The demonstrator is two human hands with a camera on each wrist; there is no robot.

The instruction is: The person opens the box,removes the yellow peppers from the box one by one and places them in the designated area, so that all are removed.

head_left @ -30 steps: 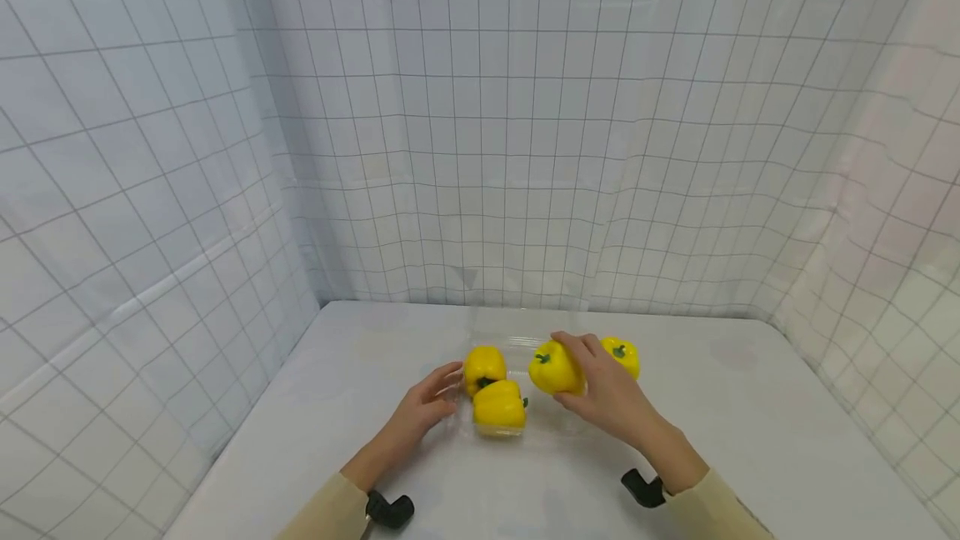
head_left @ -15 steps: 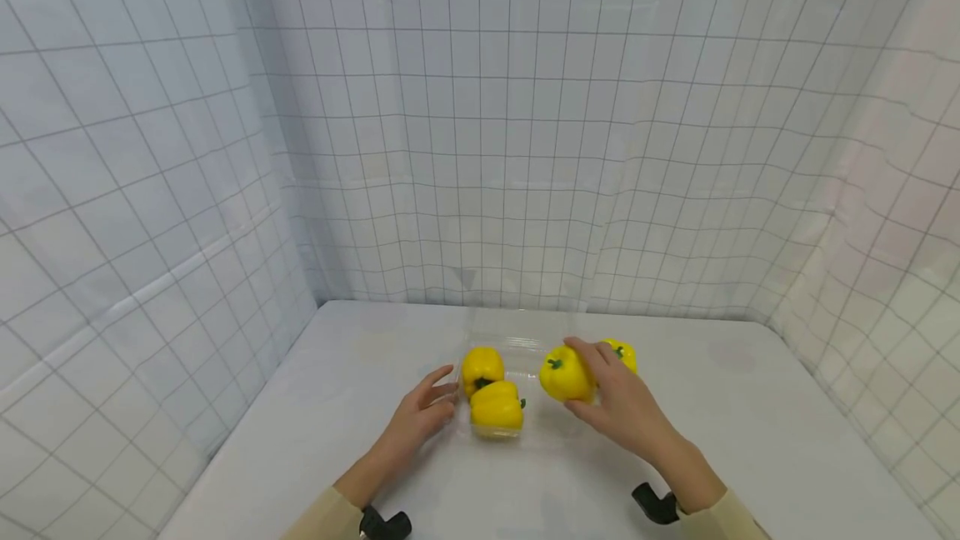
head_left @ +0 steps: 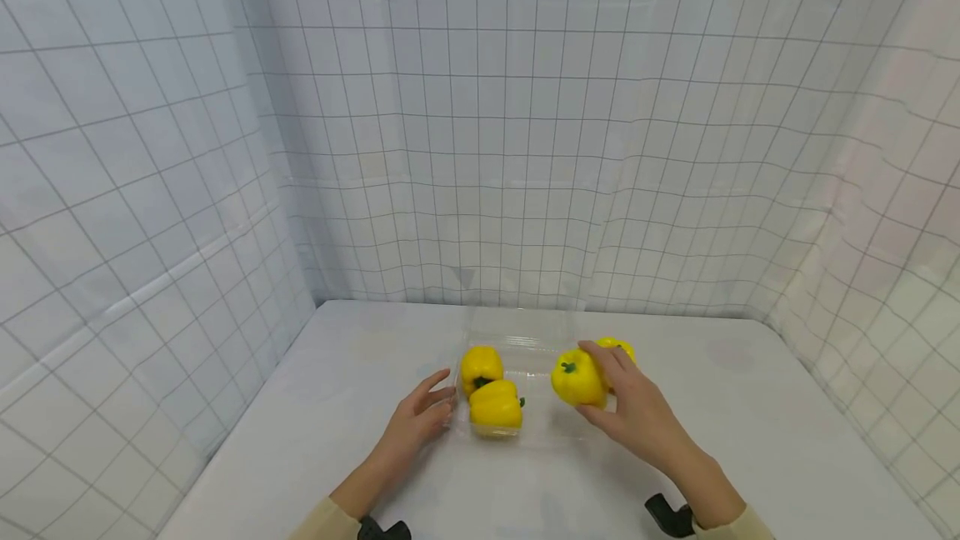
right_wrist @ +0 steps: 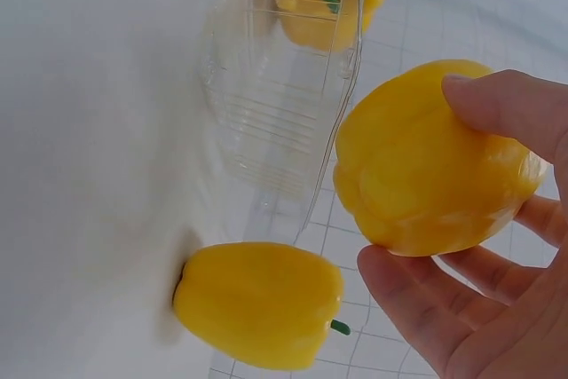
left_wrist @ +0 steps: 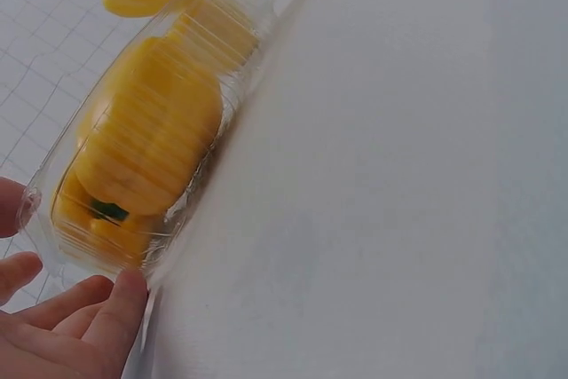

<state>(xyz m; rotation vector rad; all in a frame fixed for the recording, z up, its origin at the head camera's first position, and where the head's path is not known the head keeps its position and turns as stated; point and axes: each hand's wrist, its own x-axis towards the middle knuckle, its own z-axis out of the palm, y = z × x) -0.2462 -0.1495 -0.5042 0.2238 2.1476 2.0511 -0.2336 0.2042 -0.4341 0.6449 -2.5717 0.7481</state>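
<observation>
My right hand (head_left: 641, 415) grips a yellow bell pepper (head_left: 577, 377) with a green stem, thumb on one side and fingers on the other. It is held up near the right side of a clear plastic container (head_left: 536, 427). Two more yellow peppers sit inside at the left: one toward the back (head_left: 481, 367), the other toward the front (head_left: 496, 407). My left hand (head_left: 415, 419) is beside the container's left end, its fingers loosely bent. In the left wrist view, fingertips (left_wrist: 130, 283) touch or nearly touch the clear wall.
Another yellow pepper (right_wrist: 257, 303) lies on the white table (head_left: 360, 340) just right of the container, partly hidden behind my right hand in the head view. The container's clear lid (head_left: 519, 325) stands raised at the back. Gridded white curtains (head_left: 495, 148) enclose the table.
My right hand has moved right and slightly toward me, carrying the pepper from over the container's middle to its right side. The left hand has shifted only slightly.
</observation>
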